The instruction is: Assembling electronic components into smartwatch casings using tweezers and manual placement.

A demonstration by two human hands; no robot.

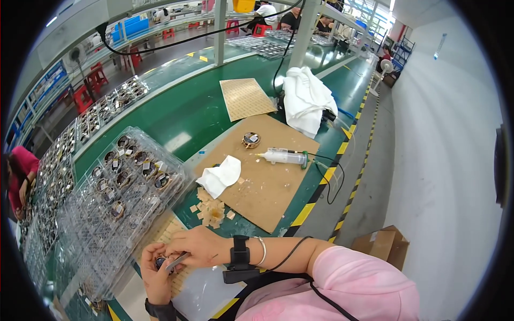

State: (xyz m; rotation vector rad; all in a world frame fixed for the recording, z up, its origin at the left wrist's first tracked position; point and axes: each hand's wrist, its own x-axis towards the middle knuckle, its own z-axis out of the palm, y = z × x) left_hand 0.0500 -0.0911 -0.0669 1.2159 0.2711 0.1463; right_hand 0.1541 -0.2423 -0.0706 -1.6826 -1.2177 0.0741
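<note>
My left hand [155,282], low in the view, has its fingers closed around a small round dark part [159,262], mostly covered by the fingers. Against that part, my right hand [199,245] pinches metal tweezers [178,260]. Both hands are above a sheet with rows of tan pieces [167,229] near the bench edge. Beside them on the left stands a clear plastic tray [88,238], with several round electronic assemblies in its far compartments. Another round assembly [250,140] sits on the brown board [267,198], next to a syringe [284,156] with a green end.
A crumpled white wipe [220,176] lies on the board's left edge, near scattered tan squares [210,208]. Farther off are a patterned sheet [246,99] and a white cloth [305,101]. A person in a pink top [24,171] is at far left; a cardboard box [383,246] stands right.
</note>
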